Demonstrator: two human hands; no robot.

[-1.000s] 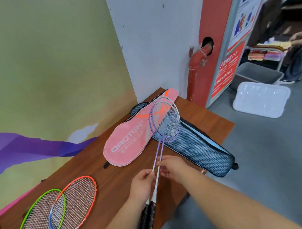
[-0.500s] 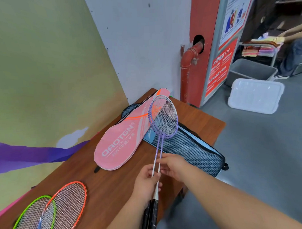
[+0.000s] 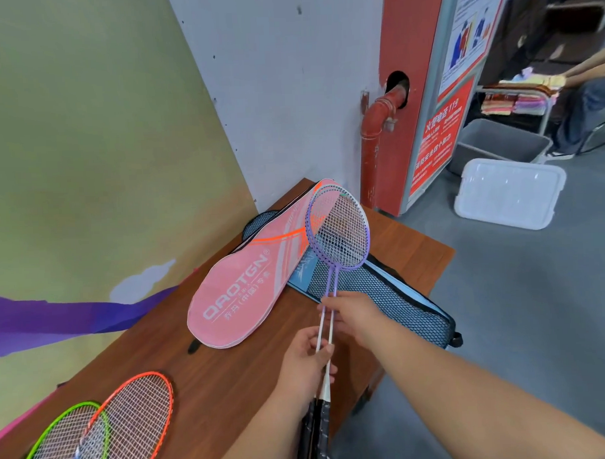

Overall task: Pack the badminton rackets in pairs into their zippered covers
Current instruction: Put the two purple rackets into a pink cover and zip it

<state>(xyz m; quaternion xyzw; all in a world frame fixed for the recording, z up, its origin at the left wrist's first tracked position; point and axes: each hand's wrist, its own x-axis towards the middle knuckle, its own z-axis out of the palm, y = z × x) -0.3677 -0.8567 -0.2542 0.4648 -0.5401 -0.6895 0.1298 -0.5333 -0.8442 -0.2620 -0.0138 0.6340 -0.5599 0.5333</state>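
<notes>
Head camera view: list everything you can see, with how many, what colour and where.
purple rackets: two, purple heads, white shafts, held together above the covers
pink cover: one, pink with orange stripes, on the table, overlapping the blue cover
blue cover: one, light blue with black mesh, along the table's right edge
orange racket: one, orange, table's near left, overlapping the green racket
green racket: one, green, table's near left corner
table: one, brown wood
tray: one, white, on the floor at right
left hand: one, grips both shafts, lower
right hand: one, grips both shafts, higher
</notes>
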